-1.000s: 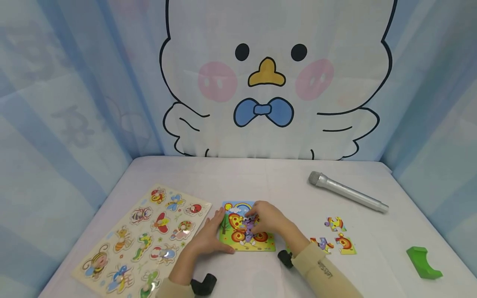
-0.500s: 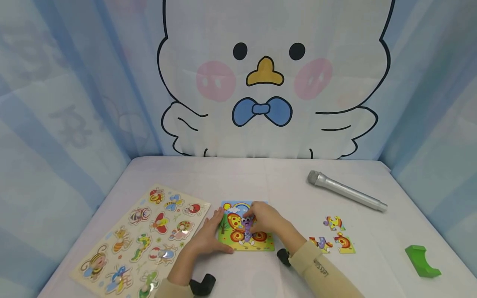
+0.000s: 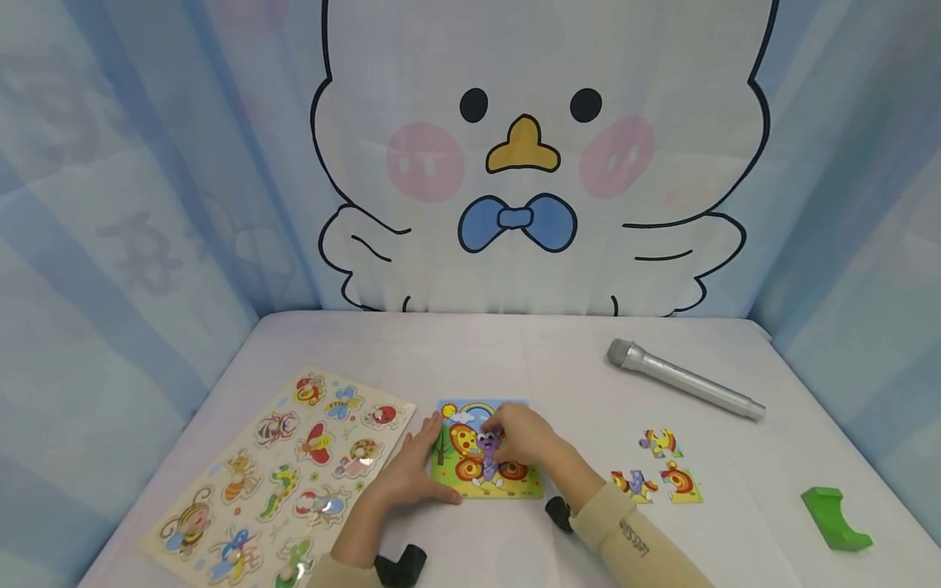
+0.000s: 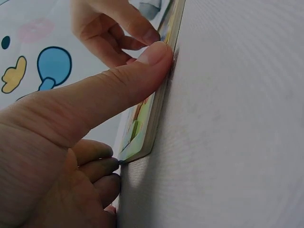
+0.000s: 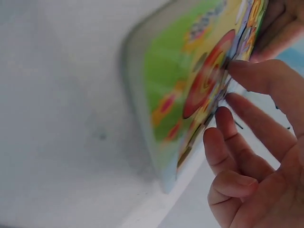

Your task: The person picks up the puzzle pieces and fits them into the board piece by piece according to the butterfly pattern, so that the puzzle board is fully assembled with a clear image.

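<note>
A butterfly jigsaw puzzle board [image 3: 470,483] lies flat in the middle of the table in the head view. My left hand [image 3: 412,472] frames its lower left corner, fingers along the left side and thumb against the near edge; the left wrist view shows that thumb [image 4: 154,53] on the edge. Over the upper right of the board, my right hand [image 3: 525,433] pinches a puzzle piece at the butterfly, mostly covered by the fingers. In the right wrist view, thumb and fingertips [image 5: 240,71] meet the board's surface [image 5: 164,90].
Right of the board lie loose puzzle pieces [image 3: 662,443]. Behind them rests a silver microphone [image 3: 687,380], and a green arched block [image 3: 835,518] lies at far right. A large insect picture board [image 3: 294,465] takes up the left side. A printed curtain [image 3: 525,278] stands behind.
Small movement at the right fingertips leaves the purple butterfly body more plainly seen beside them. The left hand stays at the board's corner, and the loose pieces remain in place.
</note>
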{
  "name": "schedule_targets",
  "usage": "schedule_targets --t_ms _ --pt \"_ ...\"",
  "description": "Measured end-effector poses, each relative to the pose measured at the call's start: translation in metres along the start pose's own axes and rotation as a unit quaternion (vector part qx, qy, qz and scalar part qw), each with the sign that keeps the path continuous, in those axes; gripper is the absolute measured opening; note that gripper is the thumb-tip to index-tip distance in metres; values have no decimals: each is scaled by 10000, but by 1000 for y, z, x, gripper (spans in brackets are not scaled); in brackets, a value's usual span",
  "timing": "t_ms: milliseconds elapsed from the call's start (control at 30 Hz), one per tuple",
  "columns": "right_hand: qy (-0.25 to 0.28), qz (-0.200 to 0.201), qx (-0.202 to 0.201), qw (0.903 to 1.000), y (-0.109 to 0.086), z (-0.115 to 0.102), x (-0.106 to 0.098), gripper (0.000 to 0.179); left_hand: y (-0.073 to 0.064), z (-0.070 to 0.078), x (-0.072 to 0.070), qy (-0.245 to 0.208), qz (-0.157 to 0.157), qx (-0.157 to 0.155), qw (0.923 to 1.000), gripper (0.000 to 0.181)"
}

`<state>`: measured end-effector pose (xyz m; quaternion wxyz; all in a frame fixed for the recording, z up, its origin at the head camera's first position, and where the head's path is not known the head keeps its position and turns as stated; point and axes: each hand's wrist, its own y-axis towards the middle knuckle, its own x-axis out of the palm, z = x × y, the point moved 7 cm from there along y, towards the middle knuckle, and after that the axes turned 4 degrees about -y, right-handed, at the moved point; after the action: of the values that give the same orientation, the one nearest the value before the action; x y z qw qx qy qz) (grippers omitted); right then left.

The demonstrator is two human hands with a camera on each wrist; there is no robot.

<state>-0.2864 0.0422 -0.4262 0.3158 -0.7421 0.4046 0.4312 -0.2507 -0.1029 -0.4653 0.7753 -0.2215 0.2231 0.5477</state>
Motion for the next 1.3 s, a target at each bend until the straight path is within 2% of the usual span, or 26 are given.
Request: schedule_targets --t_ms 167,267,433,533,633,833,1000,1300 --pt "-151 45 262 9995 1 -1 0 43 0 0 0 11 1 52 10000 115" --pt "-40 16 228 9997 0 -1 1 43 -1 -1 0 17 27 61 10000 115" --pt "605 -105 -263 9978 -7 6 0 45 -3 -1 0 28 -1 57 10000 115" --pt "970 64 -598 9935 -11 16 -6 47 -3 -1 0 49 24 40 10000 115" --pt "1172 324 -713 9900 -18 29 -15 48 -2 0 -1 60 55 49 10000 116" --pt "1384 620 -547 9869 -36 58 -34 49 -1 2 0 41 77 56 9999 116" --pt "1241 932 -234 9876 -55 88 -51 49 0 1 3 47 59 53 10000 116" --pt "768 1517 86 9854 -89 129 -76 46 0 0 2 83 53 -8 10000 116"
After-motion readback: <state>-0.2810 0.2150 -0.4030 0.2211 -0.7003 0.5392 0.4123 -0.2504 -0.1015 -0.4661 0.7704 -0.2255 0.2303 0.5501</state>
